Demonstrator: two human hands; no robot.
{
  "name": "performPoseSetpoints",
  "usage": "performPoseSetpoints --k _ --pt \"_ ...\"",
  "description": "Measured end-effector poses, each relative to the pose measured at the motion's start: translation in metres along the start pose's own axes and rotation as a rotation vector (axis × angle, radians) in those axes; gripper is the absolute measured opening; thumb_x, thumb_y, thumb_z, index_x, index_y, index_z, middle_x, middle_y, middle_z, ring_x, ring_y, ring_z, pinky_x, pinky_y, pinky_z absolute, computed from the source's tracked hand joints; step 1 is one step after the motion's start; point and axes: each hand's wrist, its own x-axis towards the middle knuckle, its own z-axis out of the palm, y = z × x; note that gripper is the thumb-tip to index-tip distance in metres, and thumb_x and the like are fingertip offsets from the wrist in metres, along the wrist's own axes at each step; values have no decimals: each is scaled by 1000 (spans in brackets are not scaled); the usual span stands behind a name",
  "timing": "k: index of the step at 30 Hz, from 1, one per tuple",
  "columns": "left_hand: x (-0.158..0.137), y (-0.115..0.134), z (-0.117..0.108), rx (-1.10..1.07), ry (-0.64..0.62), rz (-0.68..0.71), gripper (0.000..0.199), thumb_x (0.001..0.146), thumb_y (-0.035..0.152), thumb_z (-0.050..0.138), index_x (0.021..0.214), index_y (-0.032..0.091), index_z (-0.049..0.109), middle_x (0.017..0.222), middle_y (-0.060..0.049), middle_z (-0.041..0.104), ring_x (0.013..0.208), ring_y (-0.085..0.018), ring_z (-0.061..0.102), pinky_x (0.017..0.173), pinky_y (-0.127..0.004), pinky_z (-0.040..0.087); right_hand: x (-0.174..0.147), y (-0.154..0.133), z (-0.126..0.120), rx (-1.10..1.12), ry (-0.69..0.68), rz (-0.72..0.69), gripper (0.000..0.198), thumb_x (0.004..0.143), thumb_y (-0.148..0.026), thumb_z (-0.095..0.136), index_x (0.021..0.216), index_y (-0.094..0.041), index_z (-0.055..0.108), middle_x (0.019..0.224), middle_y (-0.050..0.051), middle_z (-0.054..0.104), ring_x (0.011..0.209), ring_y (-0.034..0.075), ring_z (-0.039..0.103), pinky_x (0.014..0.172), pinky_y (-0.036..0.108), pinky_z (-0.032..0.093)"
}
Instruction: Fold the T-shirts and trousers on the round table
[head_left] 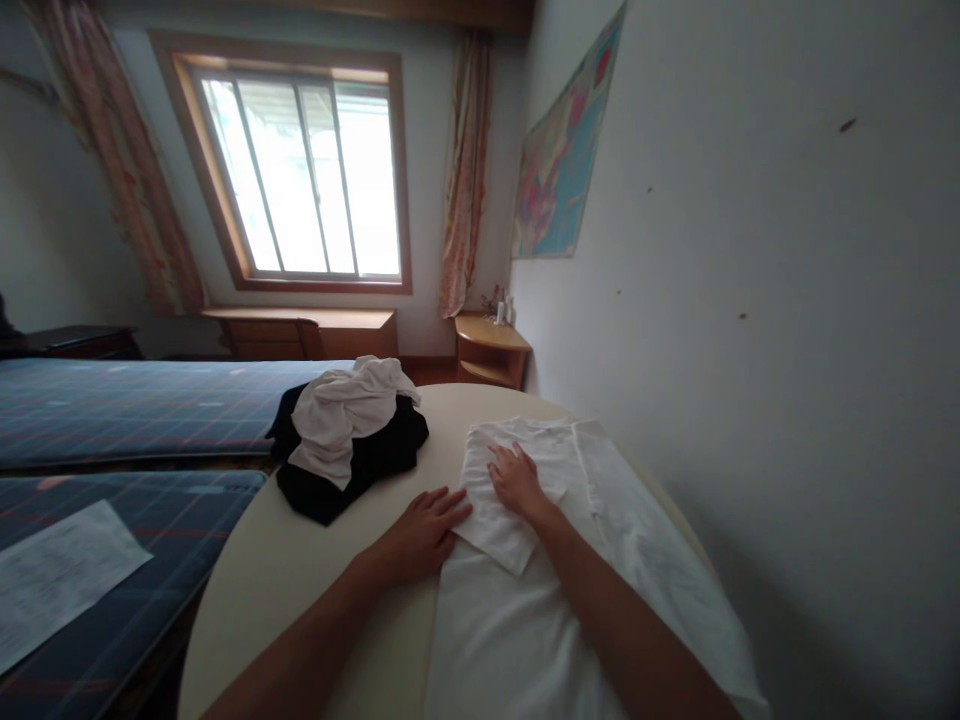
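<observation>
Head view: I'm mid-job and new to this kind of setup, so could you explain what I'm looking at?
There is no machine here, just a person's two bare hands. The single picture comes from a camera worn on that person's head, looking forward and down. On the round table lies a white cloth, partly folded over. The right hand rests on it, fingers spread; the left hand lies at its left edge. Neither seems to grip anything. Farther left, a pale cloth lies bunched on a black cloth.

A white cloth garment (626, 540) lies flat on the right side of the round cream tabletop (255, 580), lightly wrinkled, a flap (499, 545) folded across its far part.
</observation>
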Motion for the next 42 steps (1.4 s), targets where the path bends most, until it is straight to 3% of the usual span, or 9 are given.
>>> performPoseSetpoints --k 5,11,16,21,26,29,33,38,42 --pt "0 0 0 8 -20 -22 61 89 18 48 147 32 43 158 -2 35 143 -30 34 117 -53 26 49 -15 -5 17 -11 78 45 98 -32 39 140 -18 49 137 11 59 134 23 44 110 36 31" --pt "0 3 -3 -7 -51 -36 64 88 17 48 149 33 40 159 -1 32 145 -30 31 118 -54 24 87 -26 -2 19 -67 196 36 96 -36 42 105 -20 73 116 13 71 117 29 59 97 42 41" --pt "1 3 -1 -32 -57 -50 61 90 18 46 149 31 40 160 -2 28 147 -30 26 118 -55 23 99 -33 2 59 -43 221 42 98 -45 35 117 -25 67 118 8 71 114 26 61 95 43 41" --pt "2 2 0 -40 -49 -52 58 93 21 45 150 29 39 159 -4 32 146 -30 28 118 -55 23 89 -35 13 49 -28 113 39 99 -41 37 121 -26 65 125 6 66 122 23 53 100 36 36" --pt "1 2 0 -53 -34 -59 58 92 20 45 149 27 41 158 -6 34 146 -28 29 118 -54 24 71 -34 10 10 11 15 48 100 -27 32 146 -20 41 146 11 49 132 23 42 108 37 28" --pt "0 2 1 -44 -18 -52 59 91 19 45 149 28 39 158 -6 34 146 -27 30 118 -53 24 55 -37 4 -10 4 -68 43 99 -22 30 135 -22 53 139 9 55 128 22 46 109 34 28" --pt "0 3 2 -14 -22 -47 58 92 19 45 149 26 39 158 -9 34 145 -28 31 118 -53 25 28 -40 7 -35 -71 -150 41 99 -29 33 126 -22 62 134 9 60 124 24 50 106 35 33" --pt "1 3 5 10 18 -67 55 90 17 45 146 20 44 156 -14 37 145 -29 32 117 -51 27 12 -36 16 -42 -199 -174 57 101 -45 28 153 -23 34 161 5 27 147 29 20 117 49 14" --pt "3 6 1 20 77 -97 55 85 13 48 139 20 52 150 -11 47 140 -26 41 116 -43 33 18 -35 17 -40 -223 -136 60 101 -49 23 155 -25 28 163 3 21 150 27 12 118 52 7"
